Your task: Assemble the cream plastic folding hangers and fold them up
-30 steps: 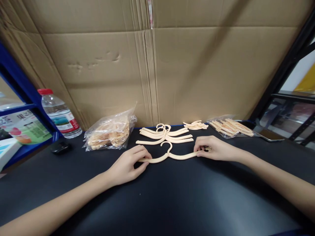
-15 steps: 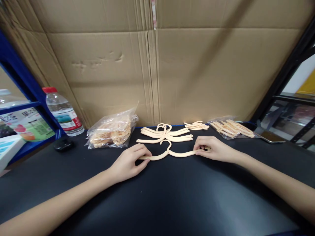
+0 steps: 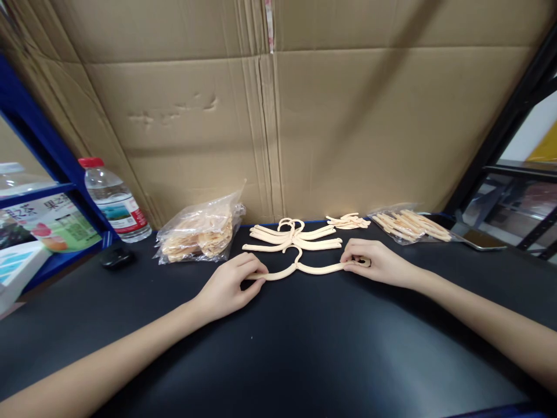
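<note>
A small cream plastic hanger (image 3: pixel 300 268) lies on the black table (image 3: pixel 278 354), hook pointing away from me. My left hand (image 3: pixel 228 285) pinches its left tip between thumb and fingers. My right hand (image 3: pixel 376 261) pinches its right tip, fingers curled. Just behind it sits a stack of several similar cream hangers (image 3: pixel 292 237).
A clear bag of cream parts (image 3: pixel 201 232) lies left of the stack. Loose cream pieces (image 3: pixel 348 220) and a second bag of sticks (image 3: pixel 411 225) lie at the right. A water bottle (image 3: pixel 114 200), a black mouse-like object (image 3: pixel 116 255), a phone (image 3: pixel 478 239) and a cardboard wall (image 3: pixel 278 116) surround.
Both hands have slid the held hanger slightly away from me, toward the stack. The camera has shifted a little to the left.
</note>
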